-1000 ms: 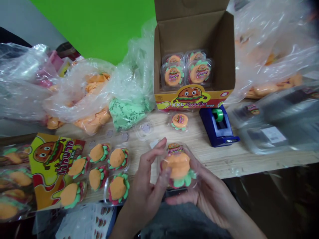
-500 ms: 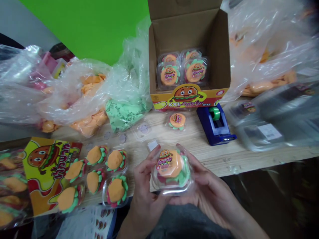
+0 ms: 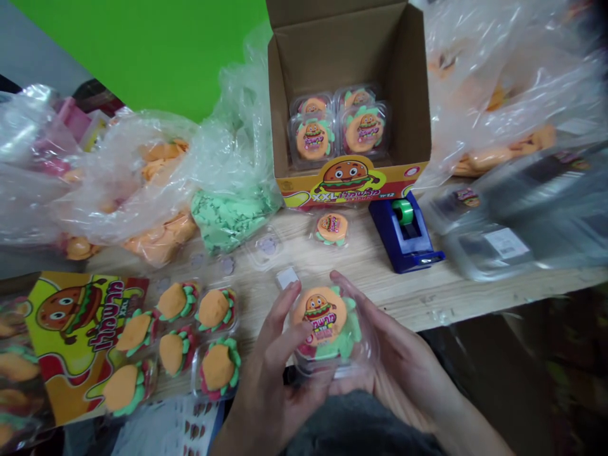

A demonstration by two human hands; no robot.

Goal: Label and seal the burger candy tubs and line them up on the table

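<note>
Head view: a clear tub of burger-shaped candy (image 3: 327, 329) is cradled between the left hand (image 3: 270, 354) and the right hand (image 3: 399, 361), both curled around it; a blue tape dispenser (image 3: 403, 231) and an open cardboard box (image 3: 332, 50) are placed beyond it on the wooden table (image 3: 408, 297)

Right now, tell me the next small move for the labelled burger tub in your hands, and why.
Probably lower it into the open cardboard box. The tub, held between your left hand and right hand, has a label on top, like the four tubs in the box, while the tubs at left show none.
</note>
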